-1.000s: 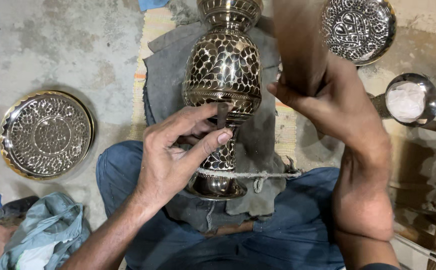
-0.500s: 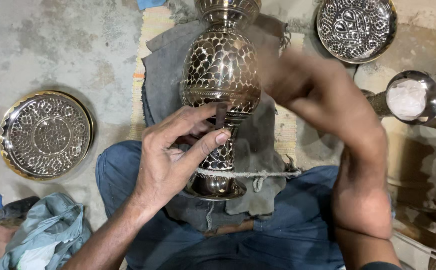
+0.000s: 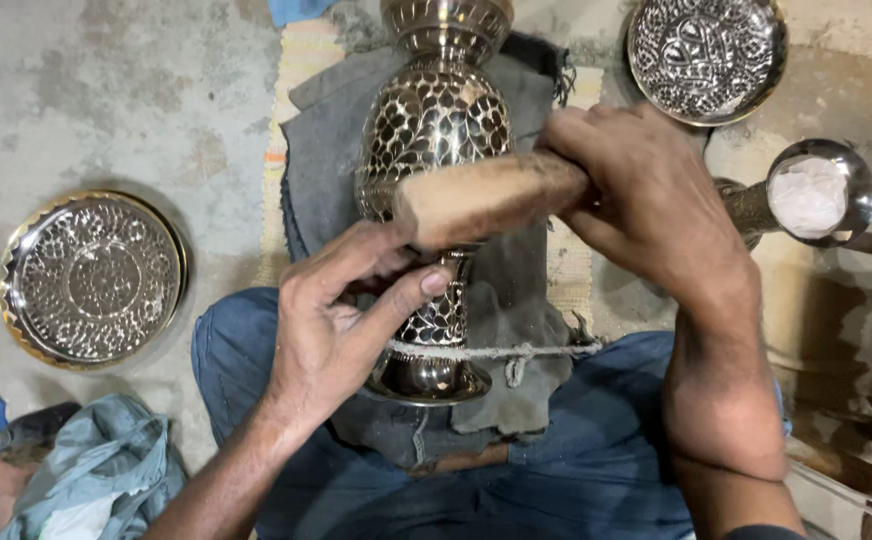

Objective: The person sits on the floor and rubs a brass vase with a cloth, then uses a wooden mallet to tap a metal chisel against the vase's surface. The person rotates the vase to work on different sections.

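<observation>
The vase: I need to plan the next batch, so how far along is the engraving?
Done: the vase body already carries a dense scale pattern, and two patterned plates lie finished-looking nearby. In hand: the left hand pinches something at the stem while the right hand swings a wooden mallet over it. Left: the smooth foot shows no pattern.

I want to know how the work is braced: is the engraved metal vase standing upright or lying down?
Lying down. The vase rests lengthwise on a grey cloth over the person's lap, its foot toward the person, with a cord across its stem.
</observation>
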